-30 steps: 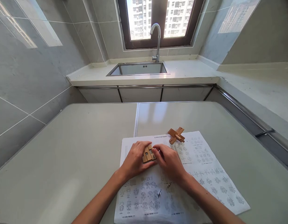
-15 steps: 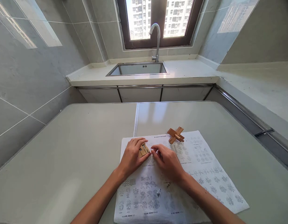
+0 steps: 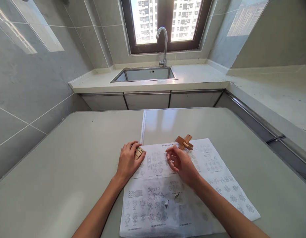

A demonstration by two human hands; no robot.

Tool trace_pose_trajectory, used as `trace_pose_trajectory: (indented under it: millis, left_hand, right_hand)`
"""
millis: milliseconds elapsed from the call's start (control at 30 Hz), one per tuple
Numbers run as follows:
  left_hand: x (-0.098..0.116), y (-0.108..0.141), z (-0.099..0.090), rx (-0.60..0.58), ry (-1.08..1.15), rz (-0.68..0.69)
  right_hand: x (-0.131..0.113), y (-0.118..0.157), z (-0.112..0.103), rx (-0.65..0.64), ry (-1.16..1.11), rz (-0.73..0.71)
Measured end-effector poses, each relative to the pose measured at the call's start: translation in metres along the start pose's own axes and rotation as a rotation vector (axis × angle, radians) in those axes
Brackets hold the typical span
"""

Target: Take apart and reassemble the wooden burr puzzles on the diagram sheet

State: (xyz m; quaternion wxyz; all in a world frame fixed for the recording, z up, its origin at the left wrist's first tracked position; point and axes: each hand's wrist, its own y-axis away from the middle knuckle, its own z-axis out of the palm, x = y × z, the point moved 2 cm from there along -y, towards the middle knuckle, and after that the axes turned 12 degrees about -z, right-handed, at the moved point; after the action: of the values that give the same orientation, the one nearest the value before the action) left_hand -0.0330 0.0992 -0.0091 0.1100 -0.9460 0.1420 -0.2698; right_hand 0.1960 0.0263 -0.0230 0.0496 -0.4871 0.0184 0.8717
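My left hand (image 3: 128,160) is wrapped around a small light wooden puzzle block (image 3: 138,152) marked with a dark figure like a 3. Most of the block is hidden under the palm and fingers. It rests at the upper left edge of a printed sheet (image 3: 153,185). Loosely curled, with fingers apart and nothing visible in them, my right hand (image 3: 179,162) is over the upper middle of the sheet. Just beyond it lies a crossed group of reddish-brown wooden puzzle pieces (image 3: 184,142), partly covered by the hand.
The sheet shows rows of small line drawings and has two small torn spots. It lies on a pale table (image 3: 68,165) with a seam. Behind are a counter (image 3: 192,72), a sink (image 3: 143,79), a faucet (image 3: 165,46) and a window. A tiled wall (image 3: 31,82) is at left.
My left hand has slid left with the wooden block, away from my right hand. My right hand has lifted slightly towards the crossed pieces, and its fingers have loosened.
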Motion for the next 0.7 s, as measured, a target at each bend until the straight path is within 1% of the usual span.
trace_pose_trajectory:
  millis: [67,167,300,467,533,600,700]
  left_hand:
    - [-0.001,0.000,-0.001,0.023,-0.020,-0.002]
    - [0.000,0.000,-0.002,0.038,-0.053,0.000]
    - [0.007,0.002,-0.005,0.072,-0.071,0.044]
    - [0.020,0.009,-0.009,0.098,-0.010,0.132]
    - [0.025,0.011,-0.009,0.085,0.040,0.158]
    - [0.029,0.014,-0.009,0.063,0.100,0.176]
    - [0.035,0.018,-0.008,0.012,0.206,0.196]
  right_hand:
    - [-0.004,-0.003,-0.005,0.042,-0.198,0.041]
    - [-0.010,-0.008,-0.015,0.083,-0.338,0.027]
    - [-0.013,-0.010,-0.022,0.122,-0.377,-0.005]
    - [-0.011,-0.010,-0.023,0.156,-0.359,-0.013]
    - [-0.010,-0.010,-0.022,0.149,-0.340,-0.014]
    - [-0.008,-0.008,-0.020,0.115,-0.341,-0.001]
    - [-0.008,-0.003,-0.013,0.001,-0.338,0.049]
